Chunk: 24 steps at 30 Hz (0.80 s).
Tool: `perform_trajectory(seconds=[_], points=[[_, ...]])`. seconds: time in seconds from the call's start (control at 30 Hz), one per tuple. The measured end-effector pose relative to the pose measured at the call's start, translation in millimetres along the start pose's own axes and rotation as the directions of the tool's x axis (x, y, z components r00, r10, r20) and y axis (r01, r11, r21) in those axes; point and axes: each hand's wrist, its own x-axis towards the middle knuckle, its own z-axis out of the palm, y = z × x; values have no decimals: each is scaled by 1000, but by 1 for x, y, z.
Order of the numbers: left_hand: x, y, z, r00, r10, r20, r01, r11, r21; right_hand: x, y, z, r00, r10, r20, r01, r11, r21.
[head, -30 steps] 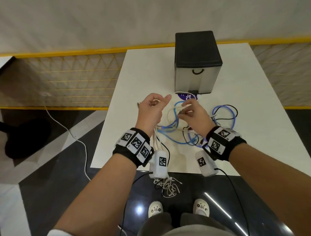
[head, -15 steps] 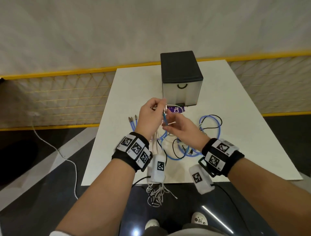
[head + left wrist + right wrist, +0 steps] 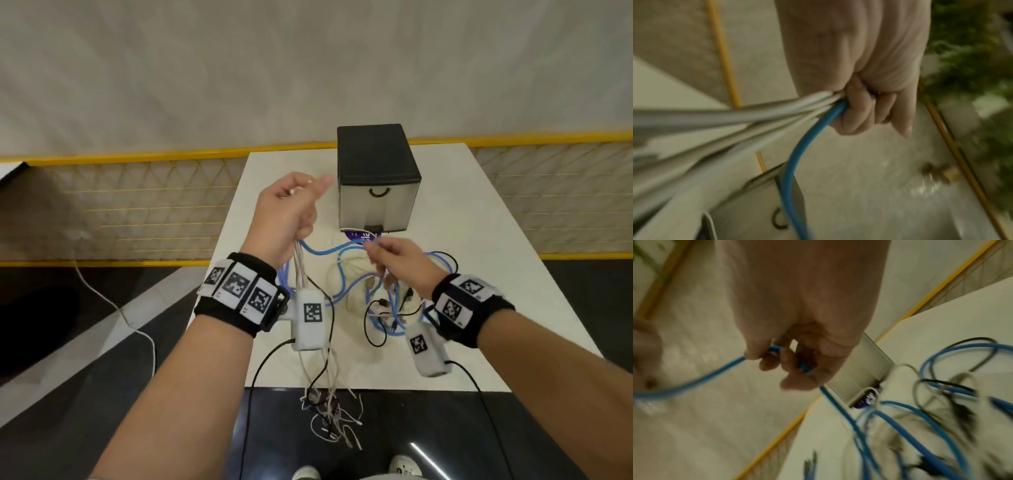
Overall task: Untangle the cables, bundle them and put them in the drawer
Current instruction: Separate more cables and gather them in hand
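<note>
Nearest me, loose ends of the white cables [image 3: 329,407] hang below the tabletop [image 3: 479,260] edge; they run up into my left hand [image 3: 287,212]. The left hand, raised above the tabletop's near-left part, is curled in a fist round this gathered set of white cables together with one end of the blue cable [image 3: 795,155], presumably to keep the sorted strands apart from the rest. My right hand [image 3: 397,260], lower and to the right, pinches the same blue cable between thumb and fingers [image 3: 774,360]; the span between the two hands sags in a shallow curve, which suggests I am drawing it through to free it. Under and beyond the right hand lies the remaining tangle [image 3: 387,301]: blue loops interlaced with thin black cable [image 3: 373,329] on the tabletop. I judge these crossings the main obstruction, since a pull may tighten them. Farther back stands the drawer [image 3: 376,202], its front with a curved handle closed. A small purple label [image 3: 359,235] lies at its foot. Behind the tabletop runs a yellow mesh barrier [image 3: 137,205].
</note>
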Motion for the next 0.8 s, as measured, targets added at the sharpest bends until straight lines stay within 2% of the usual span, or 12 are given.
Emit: perform_trajectory(seconds=[0.1, 0.17, 0.23, 0.27, 0.37, 0.43, 0.47, 0.53, 0.6, 0.7, 0.77, 0.8], points=[[-6, -11, 9, 988, -142, 61, 105, 904, 416, 3, -40, -11, 987, -91, -133, 98, 994, 44], [-12, -20, 16, 969, -224, 103, 137, 836, 531, 3, -66, -18, 974, -192, -117, 192, 981, -8], [-14, -16, 19, 983, -172, 66, 112, 842, 528, 3, -78, -24, 966, -249, -75, 247, 969, -32], [-11, -13, 16, 994, -108, 2, 93, 867, 490, 4, -75, -27, 970, -240, -46, 239, 970, -42], [3, 7, 2, 966, 57, -254, 19, 958, 287, 0, -40, -29, 992, -90, 85, 106, 971, -212], [11, 12, -12, 939, 89, -333, -6, 970, 243, -4, -12, -26, 995, 17, 102, 7, 973, -231], [14, 10, -16, 939, 107, -326, -1, 952, 307, -5, -3, -24, 997, 35, 76, -18, 977, -212], [11, 1, -22, 962, 148, -230, -12, 862, 507, -5, 1, -22, 1000, 2, -7, -3, 974, -229], [4, -12, -17, 986, 148, -69, -74, 780, 622, -4, -12, -20, 996, -82, -38, 65, 944, -322], [-7, -27, 6, 985, 22, 170, -136, 704, 697, -4, -41, -13, 972, -226, 63, 231, 871, -433], [-10, -33, 16, 978, -83, 193, -85, 682, 726, -5, -55, -10, 952, -293, 90, 304, 862, -406], [-10, -35, 18, 976, -110, 188, -57, 705, 707, -5, -58, -10, 949, -306, 70, 311, 880, -359]])
